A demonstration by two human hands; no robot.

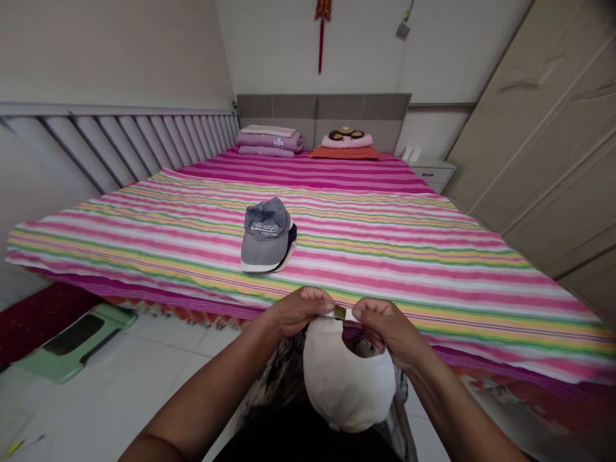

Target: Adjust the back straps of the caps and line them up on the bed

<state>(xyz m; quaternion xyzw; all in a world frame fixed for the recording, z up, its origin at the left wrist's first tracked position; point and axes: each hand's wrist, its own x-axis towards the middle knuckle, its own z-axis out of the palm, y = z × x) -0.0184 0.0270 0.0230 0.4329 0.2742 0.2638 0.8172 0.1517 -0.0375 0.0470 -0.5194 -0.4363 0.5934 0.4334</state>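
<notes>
**Holding a white cap by its back strap at the foot of the bed**

Standing at the near edge of the bed [433, 256], the person holds a white cap [344, 378] in front of the body, its back opening turned upward. The left hand [298, 311] is closed on the strap at the left side of the opening; the right hand [387, 327] is closed on the strap at the right side. A small brass-coloured buckle [339, 312] sits between the two sets of fingertips.

On the striped bedsheet, well apart from the hands, lies a grey cap [264, 234], stacked on what appear to be further caps, brim toward the person. Folded bedding [269, 141] and a pillow [346, 146] rest against the headboard. A green stool [72, 343] stands on the floor to the left.
</notes>
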